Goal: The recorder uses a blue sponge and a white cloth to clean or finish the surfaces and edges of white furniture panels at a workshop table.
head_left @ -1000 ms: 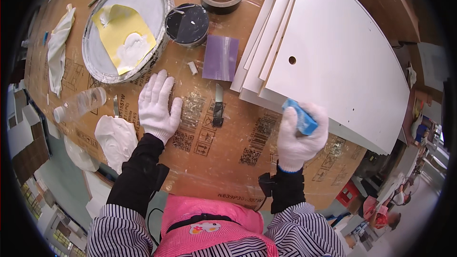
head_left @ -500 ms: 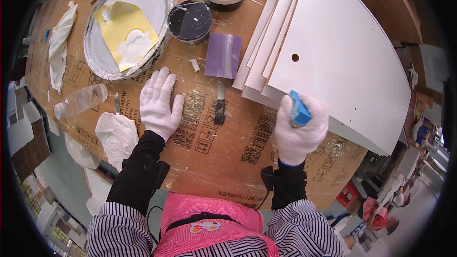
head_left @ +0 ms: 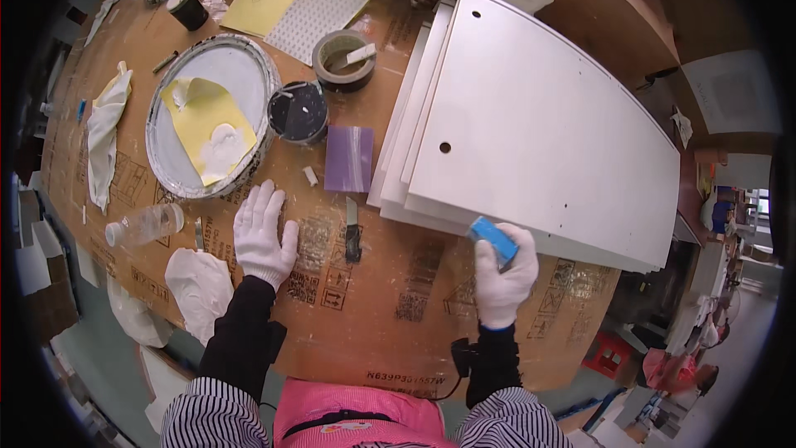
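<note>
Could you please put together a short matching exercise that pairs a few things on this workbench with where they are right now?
Things:
1. blue block
2. putty knife
3. tape roll
4. yellow sheet

Places:
A. lying in the round metal lid
B. gripped in the right hand at the near edge of the white panels
C. on the cardboard between the two gloved hands, below the purple square
D. beside the far left corner of the white panels, past the black can

Pairs: 1-B, 2-C, 3-D, 4-A
</note>
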Demonstrator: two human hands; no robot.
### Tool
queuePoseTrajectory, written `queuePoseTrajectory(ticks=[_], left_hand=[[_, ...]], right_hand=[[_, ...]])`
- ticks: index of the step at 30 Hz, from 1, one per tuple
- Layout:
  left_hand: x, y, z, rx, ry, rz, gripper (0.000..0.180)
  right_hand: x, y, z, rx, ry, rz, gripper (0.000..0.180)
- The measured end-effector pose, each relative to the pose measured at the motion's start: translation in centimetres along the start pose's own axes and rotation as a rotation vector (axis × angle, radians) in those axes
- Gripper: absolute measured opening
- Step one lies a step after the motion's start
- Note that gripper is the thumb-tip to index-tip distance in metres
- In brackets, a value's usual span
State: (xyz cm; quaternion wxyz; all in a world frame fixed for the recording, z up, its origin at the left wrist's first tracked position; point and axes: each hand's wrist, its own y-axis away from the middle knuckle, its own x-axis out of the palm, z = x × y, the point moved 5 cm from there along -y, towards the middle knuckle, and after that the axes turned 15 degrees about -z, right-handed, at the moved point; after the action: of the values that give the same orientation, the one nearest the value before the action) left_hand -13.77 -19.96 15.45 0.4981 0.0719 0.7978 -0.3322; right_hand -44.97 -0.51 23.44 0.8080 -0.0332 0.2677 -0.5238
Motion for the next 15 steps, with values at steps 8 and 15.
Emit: queuePoseTrajectory(ticks=[8, 15], left_hand=[[0.0, -0.7, 0.4, 0.025, -0.023, -0.062, 0.050], [0.3, 0.0, 0.5, 0.020, -0.034, -0.074, 0.051]], right_hand=[[-8.9, 4.8, -1.3, 0.481, 0.048, 0.004, 0.031], [2.5, 3.8, 5.4, -0.161, -0.009, -0.052, 0.033]])
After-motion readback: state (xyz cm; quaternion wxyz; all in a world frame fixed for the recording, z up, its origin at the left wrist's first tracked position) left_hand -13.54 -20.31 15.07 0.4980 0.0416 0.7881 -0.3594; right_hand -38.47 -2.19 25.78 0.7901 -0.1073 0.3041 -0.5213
